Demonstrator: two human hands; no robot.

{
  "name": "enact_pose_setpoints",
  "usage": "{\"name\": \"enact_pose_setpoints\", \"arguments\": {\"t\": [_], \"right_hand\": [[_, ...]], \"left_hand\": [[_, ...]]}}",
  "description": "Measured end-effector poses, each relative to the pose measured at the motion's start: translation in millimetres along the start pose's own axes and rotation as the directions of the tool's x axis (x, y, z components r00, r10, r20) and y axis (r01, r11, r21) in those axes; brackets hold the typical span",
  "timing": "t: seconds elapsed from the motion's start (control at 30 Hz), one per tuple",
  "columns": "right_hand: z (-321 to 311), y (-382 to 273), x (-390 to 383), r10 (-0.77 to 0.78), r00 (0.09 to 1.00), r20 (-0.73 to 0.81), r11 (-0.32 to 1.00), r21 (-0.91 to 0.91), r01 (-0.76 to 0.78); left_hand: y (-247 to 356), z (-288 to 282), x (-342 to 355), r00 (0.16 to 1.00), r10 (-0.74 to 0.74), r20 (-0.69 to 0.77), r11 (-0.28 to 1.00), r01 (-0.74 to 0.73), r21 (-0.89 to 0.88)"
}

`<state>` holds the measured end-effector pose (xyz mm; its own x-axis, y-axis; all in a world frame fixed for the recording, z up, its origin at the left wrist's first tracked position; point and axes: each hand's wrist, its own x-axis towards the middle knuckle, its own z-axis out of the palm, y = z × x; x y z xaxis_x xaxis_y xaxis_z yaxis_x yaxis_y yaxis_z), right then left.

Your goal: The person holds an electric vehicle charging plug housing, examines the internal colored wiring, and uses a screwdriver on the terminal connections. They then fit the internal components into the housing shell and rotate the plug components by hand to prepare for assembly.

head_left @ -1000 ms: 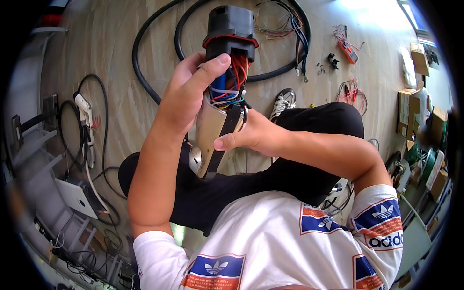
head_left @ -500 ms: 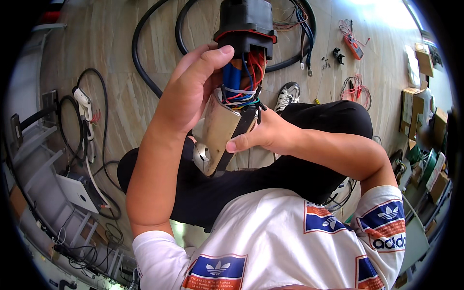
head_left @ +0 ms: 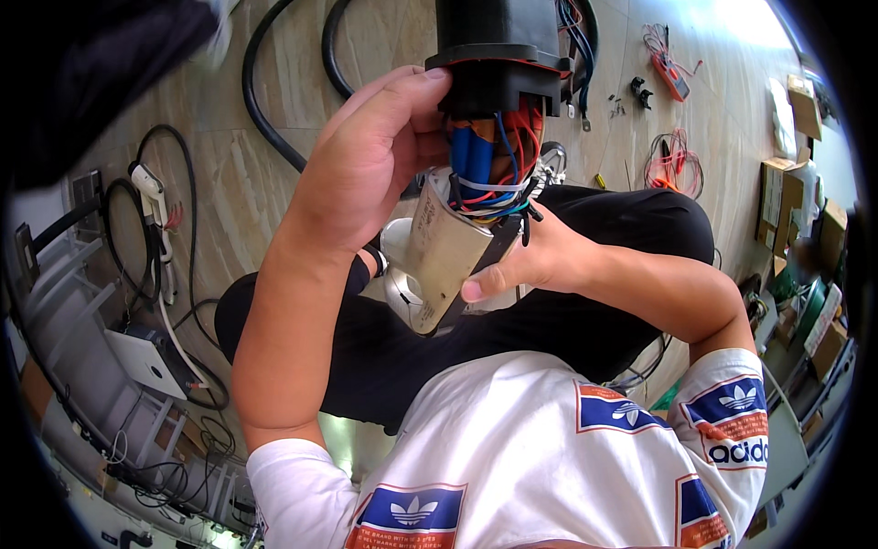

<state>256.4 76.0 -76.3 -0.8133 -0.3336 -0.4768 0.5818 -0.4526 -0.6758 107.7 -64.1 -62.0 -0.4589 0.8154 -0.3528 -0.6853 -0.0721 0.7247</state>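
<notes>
I hold a large charging connector up in front of me, over my folded legs. Its black plug head [head_left: 498, 46] points away from me, and my left hand [head_left: 361, 174] is closed round the left side of it. Between head and handle runs a bundle of wires [head_left: 517, 151], red, blue and other colours, with two thick blue-sleeved leads and a white tie round them. Closer to me is the pale metal-coloured handle shell [head_left: 445, 240] with a dark strip along one side. My right hand [head_left: 540, 256] grips that shell from the right, thumb on the strip; its other fingers are hidden.
Thick black cable [head_left: 261, 101] curves over the tiled floor ahead. A red multimeter [head_left: 672, 78] and a coil of thin wires [head_left: 674, 169] lie at the right. A white charging gun [head_left: 151, 190] hangs at the left. Dark fabric [head_left: 101, 82] fills the upper left.
Both hands have shifted the connector slightly right, and its head looks larger and nearer. The dark fabric has come into view at the upper left. My grip stays the same.
</notes>
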Motion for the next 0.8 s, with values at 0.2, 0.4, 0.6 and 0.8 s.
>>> {"name": "enact_pose_setpoints", "arguments": {"t": [0.2, 0.4, 0.6, 0.8], "right_hand": [[0, 1, -3, -0.016, 1.0, 0.024, 1.0, 0.017, 0.016], [3, 3, -4, 0.009, 1.0, 0.018, 1.0, 0.007, -0.009], [3, 6, -4, 0.037, 0.999, -0.013, 0.999, 0.008, -0.036], [2, 7, -3, 0.05, 0.999, -0.009, 0.999, -0.015, -0.05]], "left_hand": [[-2, 5, -1, 1.0, 0.017, 0.026, 1.0, -0.017, 0.009], [-3, 4, -4, 0.999, 0.023, 0.026, 1.0, -0.023, -0.001], [-6, 12, -5, 0.998, 0.037, -0.041, 0.997, -0.034, 0.07], [-8, 13, -5, 0.997, 0.043, -0.058, 0.992, -0.036, 0.117]]}}
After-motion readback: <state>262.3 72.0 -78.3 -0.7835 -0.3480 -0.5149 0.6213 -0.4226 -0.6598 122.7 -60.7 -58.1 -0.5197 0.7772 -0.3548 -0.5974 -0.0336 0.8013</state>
